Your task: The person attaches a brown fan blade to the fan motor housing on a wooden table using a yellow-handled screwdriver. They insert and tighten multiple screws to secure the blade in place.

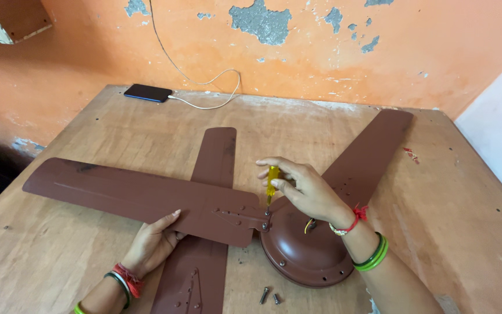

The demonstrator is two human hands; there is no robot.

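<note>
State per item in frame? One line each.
Right hand: grips yellow screwdriver, tip at a screw on the blade bracket.
Left hand: pressed flat on the left blade.
Motor housing: lying on the table.
Loose blade: lies under the left blade.
Right blade: flat, by the housing.
Two screws: loose on the table.
Phone: cable plugged in.

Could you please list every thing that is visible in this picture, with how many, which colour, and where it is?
fan blades: three, brown, lying on the table
fan motor housing: one, brown, near table front
screwdriver: one, yellow handle, upright on a blade screw
loose screws: two, dark, beside the housing
phone: one, dark, table's far edge
cable: one, white, plugged into phone
table: one, wooden
wall: orange, peeling
left hand: presses on a blade
right hand: holds the screwdriver
</note>
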